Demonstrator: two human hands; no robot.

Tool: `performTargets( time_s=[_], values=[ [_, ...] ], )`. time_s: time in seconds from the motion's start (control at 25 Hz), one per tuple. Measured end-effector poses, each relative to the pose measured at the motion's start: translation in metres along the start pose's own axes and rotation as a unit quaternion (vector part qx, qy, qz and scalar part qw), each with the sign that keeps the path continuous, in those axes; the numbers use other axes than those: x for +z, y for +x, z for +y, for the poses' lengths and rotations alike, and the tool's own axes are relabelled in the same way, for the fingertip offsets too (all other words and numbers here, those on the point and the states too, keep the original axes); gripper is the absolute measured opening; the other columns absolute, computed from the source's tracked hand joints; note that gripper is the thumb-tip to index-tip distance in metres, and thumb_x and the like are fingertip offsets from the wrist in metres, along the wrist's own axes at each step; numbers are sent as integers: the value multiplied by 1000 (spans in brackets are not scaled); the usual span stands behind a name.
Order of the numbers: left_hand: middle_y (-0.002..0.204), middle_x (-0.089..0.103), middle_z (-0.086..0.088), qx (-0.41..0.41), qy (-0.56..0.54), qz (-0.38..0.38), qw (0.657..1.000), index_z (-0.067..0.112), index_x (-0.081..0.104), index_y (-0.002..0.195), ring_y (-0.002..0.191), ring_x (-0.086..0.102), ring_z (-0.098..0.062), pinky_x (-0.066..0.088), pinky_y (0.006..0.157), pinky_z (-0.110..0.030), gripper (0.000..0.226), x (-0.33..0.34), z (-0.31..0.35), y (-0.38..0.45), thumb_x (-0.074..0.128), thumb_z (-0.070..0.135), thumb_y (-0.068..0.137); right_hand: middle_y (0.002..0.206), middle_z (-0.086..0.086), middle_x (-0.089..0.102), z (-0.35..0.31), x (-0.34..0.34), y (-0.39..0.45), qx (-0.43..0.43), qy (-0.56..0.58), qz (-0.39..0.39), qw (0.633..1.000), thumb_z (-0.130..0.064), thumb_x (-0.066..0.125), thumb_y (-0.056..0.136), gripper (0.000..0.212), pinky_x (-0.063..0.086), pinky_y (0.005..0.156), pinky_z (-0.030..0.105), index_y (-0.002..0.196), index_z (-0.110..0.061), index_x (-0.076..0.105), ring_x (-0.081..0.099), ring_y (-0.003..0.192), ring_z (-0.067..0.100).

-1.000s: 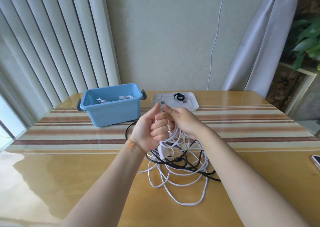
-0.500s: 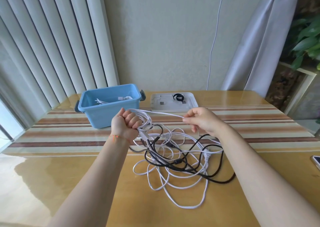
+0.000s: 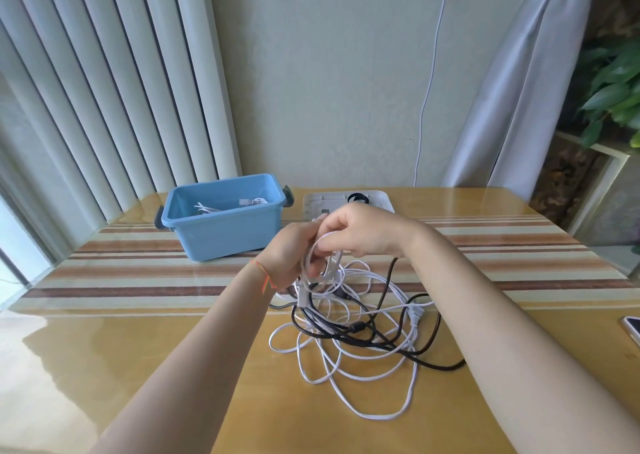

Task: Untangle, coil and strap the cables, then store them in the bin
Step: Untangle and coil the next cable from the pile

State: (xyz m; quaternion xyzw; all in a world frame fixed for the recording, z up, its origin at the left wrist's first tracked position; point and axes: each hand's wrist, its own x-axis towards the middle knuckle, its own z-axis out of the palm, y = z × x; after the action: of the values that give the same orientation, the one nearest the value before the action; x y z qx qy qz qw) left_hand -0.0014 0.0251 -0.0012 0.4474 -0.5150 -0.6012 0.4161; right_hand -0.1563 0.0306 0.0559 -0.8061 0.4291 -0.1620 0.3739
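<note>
A tangle of white cable (image 3: 349, 377) and black cable (image 3: 384, 342) lies on the wooden table in front of me. My left hand (image 3: 291, 259) grips a small bundle of white cable loops above the tangle. My right hand (image 3: 360, 231) meets it from the right and pinches a white strand onto that bundle. The blue bin (image 3: 225, 235) stands at the back left and holds some coiled white cable. A black strap (image 3: 356, 197) lies in the white tray (image 3: 381, 200) behind my hands.
A phone (image 3: 632, 329) lies at the table's right edge. A white wire (image 3: 426, 107) hangs down the wall from a socket. Vertical blinds stand at the left, a curtain and a plant at the right.
My right hand, which had drawn a white strand out to the right, has come back to my left hand and laid the strand on the bundle. The camera view has tilted slightly.
</note>
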Motion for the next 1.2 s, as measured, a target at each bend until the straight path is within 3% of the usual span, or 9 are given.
performTargets(
  time_s=[0.12, 0.24, 0.36, 0.44, 0.6, 0.72, 0.84, 0.96, 1.2],
  values=[
    [51, 29, 2, -59, -40, -93, 993, 17, 46, 63, 35, 17, -8, 12, 37, -19, 45, -7, -5, -6, 35, 32, 105, 77, 13, 67, 14, -8, 0, 5, 62, 44, 997, -13, 70, 89, 6, 34, 48, 21, 84, -14, 73, 41, 52, 11],
    [46, 17, 5, -61, -133, -198, 969, 13, 52, 70, 35, 11, -9, 14, 35, -17, 46, -8, -10, -10, 37, 45, 99, 56, -5, 45, 26, -8, 7, 37, -5, 190, 981, -44, 84, 72, 38, 30, 50, 23, 68, -16, 58, 36, 49, 6],
    [46, 14, 8, -42, -244, -240, 939, 22, 37, 59, 36, 10, -8, 13, 33, -20, 49, -13, -14, -11, 58, 54, 89, 53, -10, 33, 42, -1, 10, 65, 27, 203, 977, -59, 75, 74, 50, 26, 47, 22, 69, -17, 48, 30, 47, 8],
    [47, 17, 9, -11, -367, -218, 904, 26, 30, 57, 36, 12, -8, 15, 34, -20, 52, -27, -18, -9, 72, 35, 86, 57, -10, 39, 57, -3, 9, 78, 90, 185, 976, -42, 71, 87, 32, 30, 48, 21, 79, -16, 55, 34, 49, 8],
    [50, 11, 10, 27, -557, -24, 830, 22, 27, 50, 42, 8, -8, 11, 36, -21, 56, -57, -15, -5, 42, 35, 102, 67, 1, 50, 84, -13, 0, 105, 175, 203, 958, -14, 67, 92, 7, 42, 52, 26, 94, -11, 61, 43, 49, 11],
    [56, 8, 8, 64, -513, 31, 856, 19, 32, 50, 47, 6, -10, 16, 37, -22, 61, -51, -3, -5, 31, 43, 105, 76, 1, 61, 78, -5, 4, 119, 72, 192, 972, -14, 69, 90, 7, 46, 56, 27, 88, -11, 64, 54, 59, 13],
    [55, 14, 7, 83, -388, 48, 917, 20, 36, 52, 44, 14, -11, 24, 40, -22, 58, -28, 9, -1, 31, 41, 106, 84, -13, 60, 43, 12, 9, 75, -159, 64, 982, -25, 65, 94, 6, 44, 70, 24, 90, -22, 68, 58, 79, 7],
    [49, 40, -4, 101, -172, 116, 973, 14, 41, 59, 42, 45, -18, 39, 46, -24, 51, -11, 15, -1, 39, 34, 106, 82, -11, 62, 14, 23, 13, 30, -150, -3, 988, -30, 63, 94, 14, 45, 68, 25, 82, -29, 70, 56, 76, 8],
    [60, 61, -8, 109, 27, 169, 979, 6, 52, 75, 49, 58, -18, 50, 49, -23, 41, -6, 14, -14, 44, 32, 105, 80, -11, 66, 4, 31, 11, 39, -59, -54, 996, -27, 69, 91, 15, 42, 50, 19, 103, -22, 75, 51, 46, -4]
  ],
)
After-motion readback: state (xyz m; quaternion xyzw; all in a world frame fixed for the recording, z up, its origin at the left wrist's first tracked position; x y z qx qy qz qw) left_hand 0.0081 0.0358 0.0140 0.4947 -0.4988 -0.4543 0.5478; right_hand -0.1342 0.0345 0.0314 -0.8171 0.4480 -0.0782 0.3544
